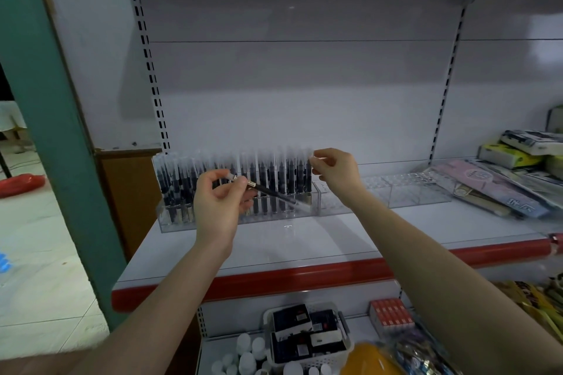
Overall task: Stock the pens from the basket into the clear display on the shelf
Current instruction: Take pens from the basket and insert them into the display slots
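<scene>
- The left hand (pixel 217 201) pinches one dark pen (pixel 271 192) near its end, slanting down to the right in front of the display (pixel 380 195).
- The right hand (pixel 333 169) pinches the top of a pen standing at the right end of the filled rows, though blur makes that grip uncertain.
- The display sits on the shelf (pixel 304 240).
- The white basket (pixel 307 341) sits on the lower shelf.

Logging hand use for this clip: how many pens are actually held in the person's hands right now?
2. One dark pen lies slanted in the left hand; the right hand pinches the clear cap of an upright pen at the right end of the display row. None seems hidden.
</scene>
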`<state>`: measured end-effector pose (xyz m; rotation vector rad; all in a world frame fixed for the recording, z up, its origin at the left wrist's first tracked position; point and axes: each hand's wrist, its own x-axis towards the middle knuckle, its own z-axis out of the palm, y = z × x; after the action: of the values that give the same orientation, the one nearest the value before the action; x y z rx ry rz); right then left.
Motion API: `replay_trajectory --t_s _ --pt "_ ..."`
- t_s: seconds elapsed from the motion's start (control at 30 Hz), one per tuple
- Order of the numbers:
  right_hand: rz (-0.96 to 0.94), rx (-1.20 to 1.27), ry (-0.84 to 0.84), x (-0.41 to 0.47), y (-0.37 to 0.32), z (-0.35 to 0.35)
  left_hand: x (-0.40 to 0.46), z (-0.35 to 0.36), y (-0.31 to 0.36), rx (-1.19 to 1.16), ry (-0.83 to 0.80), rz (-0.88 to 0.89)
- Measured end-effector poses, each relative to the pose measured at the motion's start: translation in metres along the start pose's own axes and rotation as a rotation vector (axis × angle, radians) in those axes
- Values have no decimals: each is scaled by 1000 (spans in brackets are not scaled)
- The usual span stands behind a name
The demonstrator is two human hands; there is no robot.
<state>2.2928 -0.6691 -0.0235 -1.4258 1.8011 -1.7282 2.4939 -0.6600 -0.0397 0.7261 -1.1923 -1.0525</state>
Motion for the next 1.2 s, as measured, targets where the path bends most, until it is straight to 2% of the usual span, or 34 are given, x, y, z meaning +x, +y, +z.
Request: replay_trajectory --t_s 0.23,0.4,0.53,0.67,0.73,0.87,0.93,1.03,1.2 --pt "304 395 183 -29 8 -14 -6 5 -2 -117 6 -33" --pt "478 778 -119 -59 5 -9 -27 28 -11 -62 -84 -18" --pt "536 952 -88 -60 5 -14 -41 41 -19 178 -158 78" --pt "547 935 -61 -57 13 -23 -52 50 -24 315 -264 219" --pt "504 866 -10 -51 15 -30 -56 50 -24 410 -379 190" --pt "354 638 165 -36 11 -48 -57 43 -28 1053 -659 151" --pt "270 515 194 -29 8 -52 -56 39 -35 1277 -741 173" --pt "152 353 204 -17 4 -52 -52 33 -49 1384 -812 179" --pt "-40 167 188 6 5 -40 -47 31 -56 1277 -780 149"
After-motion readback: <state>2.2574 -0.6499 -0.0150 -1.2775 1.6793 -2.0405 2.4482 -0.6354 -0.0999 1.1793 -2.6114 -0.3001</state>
